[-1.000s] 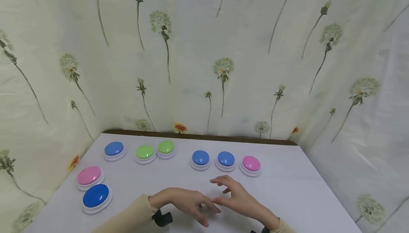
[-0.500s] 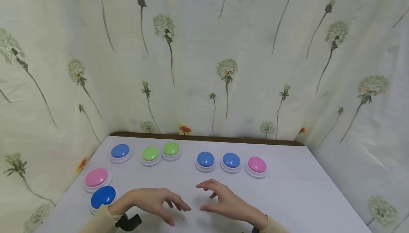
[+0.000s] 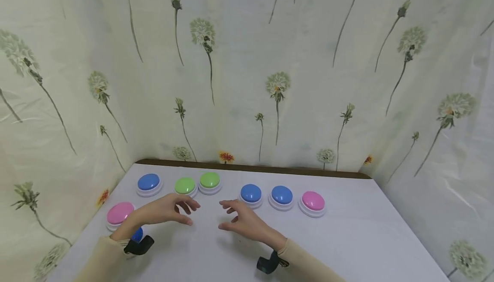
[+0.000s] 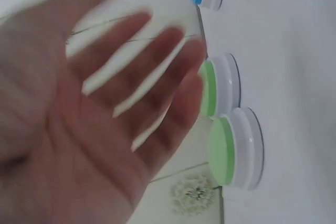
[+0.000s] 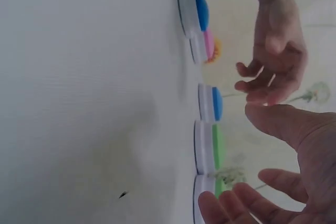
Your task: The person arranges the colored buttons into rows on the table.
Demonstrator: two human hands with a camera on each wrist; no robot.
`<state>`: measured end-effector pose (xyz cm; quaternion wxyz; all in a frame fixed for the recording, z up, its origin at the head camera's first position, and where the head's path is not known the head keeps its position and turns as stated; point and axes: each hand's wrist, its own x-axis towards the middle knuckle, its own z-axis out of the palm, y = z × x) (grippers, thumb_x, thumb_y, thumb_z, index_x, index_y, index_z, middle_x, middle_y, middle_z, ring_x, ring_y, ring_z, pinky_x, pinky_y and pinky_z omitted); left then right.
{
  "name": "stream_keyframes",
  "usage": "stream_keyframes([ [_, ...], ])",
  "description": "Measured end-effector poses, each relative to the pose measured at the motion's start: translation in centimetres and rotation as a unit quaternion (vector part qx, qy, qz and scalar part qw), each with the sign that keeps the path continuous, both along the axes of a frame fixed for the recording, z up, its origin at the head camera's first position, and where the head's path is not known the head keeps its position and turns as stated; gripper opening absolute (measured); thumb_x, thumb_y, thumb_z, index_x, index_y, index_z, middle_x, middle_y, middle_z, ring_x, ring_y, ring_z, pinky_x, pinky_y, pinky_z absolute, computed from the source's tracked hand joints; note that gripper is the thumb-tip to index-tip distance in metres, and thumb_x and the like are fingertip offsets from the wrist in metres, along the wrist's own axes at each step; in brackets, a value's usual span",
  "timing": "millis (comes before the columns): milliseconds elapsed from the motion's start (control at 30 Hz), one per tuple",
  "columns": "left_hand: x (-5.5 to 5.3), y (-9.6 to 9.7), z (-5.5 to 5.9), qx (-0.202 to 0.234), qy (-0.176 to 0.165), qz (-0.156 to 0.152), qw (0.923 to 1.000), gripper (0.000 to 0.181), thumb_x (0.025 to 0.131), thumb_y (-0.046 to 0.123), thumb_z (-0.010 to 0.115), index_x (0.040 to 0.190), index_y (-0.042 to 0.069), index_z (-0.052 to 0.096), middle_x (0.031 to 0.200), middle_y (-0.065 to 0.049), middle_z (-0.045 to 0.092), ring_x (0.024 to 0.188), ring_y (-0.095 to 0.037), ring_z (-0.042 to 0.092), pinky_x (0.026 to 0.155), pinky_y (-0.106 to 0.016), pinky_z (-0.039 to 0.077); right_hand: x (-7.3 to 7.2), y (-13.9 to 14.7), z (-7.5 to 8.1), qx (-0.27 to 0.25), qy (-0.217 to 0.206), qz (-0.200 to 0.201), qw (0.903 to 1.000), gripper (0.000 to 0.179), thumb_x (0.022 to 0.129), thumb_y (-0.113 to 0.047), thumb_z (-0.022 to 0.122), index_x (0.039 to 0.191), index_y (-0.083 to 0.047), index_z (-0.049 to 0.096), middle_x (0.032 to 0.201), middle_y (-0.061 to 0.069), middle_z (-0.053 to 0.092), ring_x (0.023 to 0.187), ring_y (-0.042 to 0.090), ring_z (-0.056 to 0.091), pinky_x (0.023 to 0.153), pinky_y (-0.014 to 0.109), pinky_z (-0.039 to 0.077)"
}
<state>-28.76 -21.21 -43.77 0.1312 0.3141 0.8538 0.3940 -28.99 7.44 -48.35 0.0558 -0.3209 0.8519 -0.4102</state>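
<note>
My left hand (image 3: 166,210) hovers over the table with relaxed fingers and holds nothing. Its fingertips overlap the nearer edge of the left green button (image 3: 185,185) in the head view; the other green button (image 3: 210,180) is just beyond. Facing it, my right hand (image 3: 247,222) hangs with loosely bent fingers, also holding nothing, in front of a blue button (image 3: 251,193). Under my left wrist, a dark blue button (image 3: 137,234) is mostly hidden. Part of a pink button (image 3: 120,213) is covered by the left forearm. In the left wrist view the palm (image 4: 89,145) shows with fingers spread.
A blue button (image 3: 148,182) stands at the back left. Right of the middle are another blue button (image 3: 281,195) and a pink button (image 3: 313,201). The white table (image 3: 347,239) ends at a dark back edge (image 3: 251,168) before a dandelion-print curtain (image 3: 231,67).
My hands, close together a second ago, have drawn apart; both have moved left and forward toward the row of buttons. The head view has shifted slightly. The buttons keep their places.
</note>
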Motion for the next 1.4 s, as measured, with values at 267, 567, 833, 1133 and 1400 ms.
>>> stream_keyframes([
  [267,-4.1,-2.3,-1.0,0.014,0.066,0.221,0.973,0.041,0.073,0.0,0.07,0.113,-0.002,0.058,0.092,-0.02,0.06,0.073,-0.022,0.06,0.057,-0.028,0.048,-3.0,-3.9,-0.5,0.009,0.012,-0.033,0.9993,0.065,0.076,-0.04,0.07,0.13,-0.012,0.047,0.118,0.01,0.056,0.103,0.018,0.056,0.078,0.023,0.048],
  [567,-6.1,-3.3,-2.6,-0.083,-0.045,0.272,0.9578,0.068,0.069,0.0,0.071,0.128,-0.014,0.039,0.105,-0.025,0.055,0.068,-0.017,0.057,0.061,-0.03,0.05,-5.1,-8.2,-1.2,0.025,-0.027,-0.047,0.9982,0.068,0.073,-0.033,0.074,0.127,0.001,0.048,0.114,0.015,0.059,0.095,0.021,0.06,0.074,0.026,0.05],
  [833,-7.4,-3.7,-3.6,-0.099,-0.065,0.259,0.9585,0.071,0.068,0.002,0.073,0.128,-0.013,0.039,0.101,-0.018,0.054,0.07,-0.018,0.054,0.062,-0.03,0.05,-6.5,-11.2,-2.5,0.075,0.019,-0.067,0.9947,0.046,0.07,-0.03,0.078,0.099,0.001,0.059,0.081,0.006,0.058,0.066,0.01,0.047,0.057,0.023,0.042],
  [1133,-8.1,-4.5,-4.7,-0.073,-0.09,0.233,0.9656,0.073,0.068,0.007,0.076,0.13,-0.008,0.04,0.092,-0.012,0.052,0.072,-0.018,0.051,0.06,-0.028,0.047,-7.1,-12.9,-2.6,0.093,0.032,-0.109,0.9892,0.05,0.067,-0.031,0.079,0.101,-0.001,0.06,0.081,0.001,0.057,0.071,0.01,0.047,0.063,0.024,0.042],
  [1400,-8.9,-4.7,-5.3,-0.086,-0.075,0.251,0.9613,0.078,0.066,0.018,0.08,0.132,-0.001,0.042,0.084,-0.007,0.051,0.067,-0.016,0.048,0.055,-0.027,0.041,-7.2,-14.1,-2.3,0.114,0.037,-0.171,0.9781,0.046,0.068,-0.028,0.078,0.103,-0.003,0.061,0.083,0.003,0.061,0.072,0.013,0.054,0.063,0.027,0.045],
])
